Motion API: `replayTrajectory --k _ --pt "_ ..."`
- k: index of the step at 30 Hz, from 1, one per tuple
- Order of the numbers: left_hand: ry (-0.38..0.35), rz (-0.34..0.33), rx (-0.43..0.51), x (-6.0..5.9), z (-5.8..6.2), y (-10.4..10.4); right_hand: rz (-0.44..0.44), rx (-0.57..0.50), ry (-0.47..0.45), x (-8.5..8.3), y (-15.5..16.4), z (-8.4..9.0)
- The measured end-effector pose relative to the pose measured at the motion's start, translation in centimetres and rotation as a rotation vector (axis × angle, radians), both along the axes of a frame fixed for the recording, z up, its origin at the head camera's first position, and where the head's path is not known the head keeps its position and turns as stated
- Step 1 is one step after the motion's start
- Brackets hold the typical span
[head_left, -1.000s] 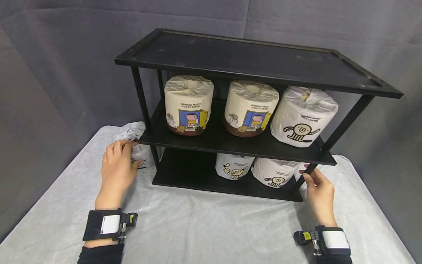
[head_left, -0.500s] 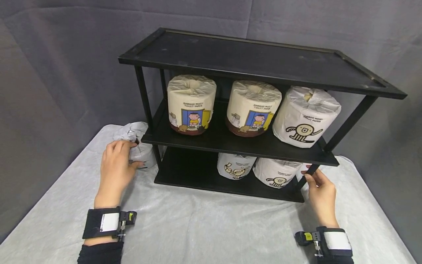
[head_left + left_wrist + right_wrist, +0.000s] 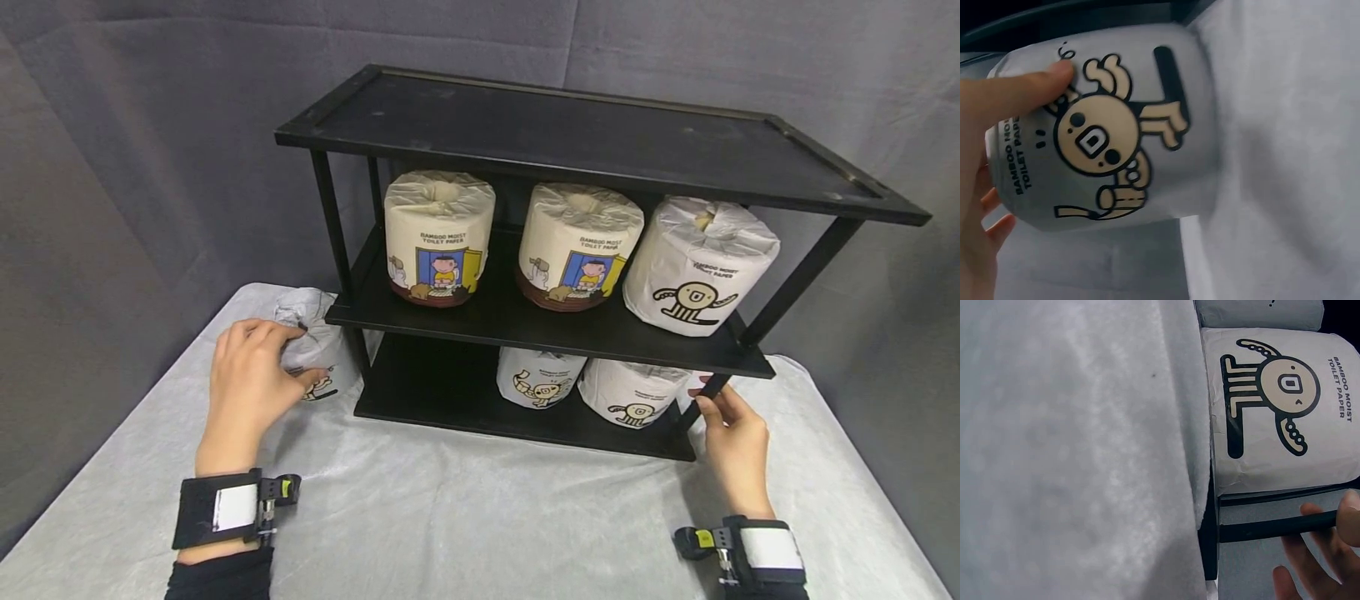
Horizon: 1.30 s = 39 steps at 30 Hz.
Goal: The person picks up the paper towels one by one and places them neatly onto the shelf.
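Observation:
My left hand (image 3: 296, 354) grips a white wrapped toilet roll (image 3: 330, 346) with a cartoon figure, on the table just left of the black three-tier shelf (image 3: 525, 321). In the left wrist view the thumb (image 3: 1029, 87) presses on the toilet roll (image 3: 1116, 137) near its print. My right hand (image 3: 705, 400) pinches the shelf's front right post (image 3: 712, 387) low down. The right wrist view shows fingers (image 3: 1335, 550) around that post (image 3: 1272, 526), beside a white roll (image 3: 1272, 406) on the bottom tier.
The middle tier holds two picture-printed rolls (image 3: 438, 237) (image 3: 579, 246) and one white roll (image 3: 701, 267). Two white rolls (image 3: 540, 379) (image 3: 632, 393) sit at the right of the bottom tier. The top tier (image 3: 570, 133) is bare. A white cloth (image 3: 465, 508) covers the table.
My left hand has wrapped further around the roll and drawn it slightly left and toward me, so its print now shows. The right hand stays on the post.

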<state>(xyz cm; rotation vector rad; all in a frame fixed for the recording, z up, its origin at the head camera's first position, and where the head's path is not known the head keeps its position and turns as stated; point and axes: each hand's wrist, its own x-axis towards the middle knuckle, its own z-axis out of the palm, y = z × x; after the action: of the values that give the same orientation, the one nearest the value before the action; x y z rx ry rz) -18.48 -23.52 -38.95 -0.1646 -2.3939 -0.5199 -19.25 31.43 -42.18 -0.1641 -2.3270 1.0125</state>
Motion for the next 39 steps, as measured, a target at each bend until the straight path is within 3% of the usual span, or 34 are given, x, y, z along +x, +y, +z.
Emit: replayTrajectory --k 9,18,26,34,39 --pt "-0.189 -0.098 0.003 1.5 2.5 -0.3 0.006 -0.001 0.008 0.0 0.0 -0.1" --pt "-0.334 -0.045 -0.052 3.7 5.3 0.3 0.004 -0.005 -0.002 -0.1 0.1 -0.2" --pt "-0.379 -0.066 -0.075 5.3 7.0 1.4 0.002 -0.001 -0.002 -0.1 0.1 -0.2" --pt "-0.405 -0.081 -0.079 6.0 7.8 2.5 0.004 0.027 0.024 -0.1 0.2 -0.3" --pt "-0.441 -0.125 -0.058 6.2 8.0 3.1 0.009 0.02 0.02 -0.1 0.2 -0.3"
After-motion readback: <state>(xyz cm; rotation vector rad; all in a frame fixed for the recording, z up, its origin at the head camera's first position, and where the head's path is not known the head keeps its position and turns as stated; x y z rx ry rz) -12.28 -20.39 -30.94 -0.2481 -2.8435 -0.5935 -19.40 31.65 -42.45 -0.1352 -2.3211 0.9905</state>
